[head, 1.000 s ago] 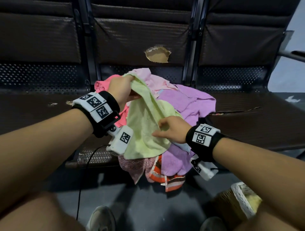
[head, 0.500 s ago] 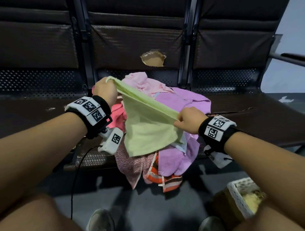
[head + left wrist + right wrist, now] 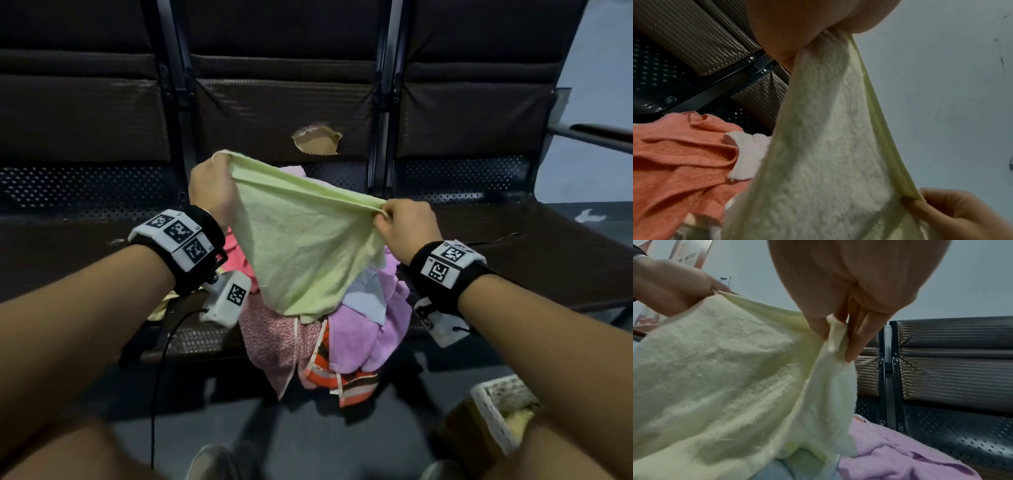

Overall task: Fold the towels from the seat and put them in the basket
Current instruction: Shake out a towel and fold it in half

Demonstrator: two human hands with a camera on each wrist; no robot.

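**Stretching the yellow-green towel out over the pile**

Pinching one top corner each, both hands have the yellow-green towel (image 3: 301, 246) pulled taut in the air. The left hand (image 3: 212, 186) has its fingers curled round the corner up at about 10 o'clock; the right hand (image 3: 407, 224) pinches the other corner between thumb and fingers (image 3: 857, 340), out toward 3 o'clock. So the towel's top edge, its long axis right now, runs from upper left down to lower right, and the rest of it hangs down to a loose point toward 6 o'clock.

Right under it is the pile of towels (image 3: 359, 329) on the middle seat (image 3: 191, 339): pink, purple, a coral one (image 3: 680, 151), and an orange striped one drooping over the seat's front edge.

The basket (image 3: 493, 411) sits on the floor way down at 5 o'clock, well apart from the towel.
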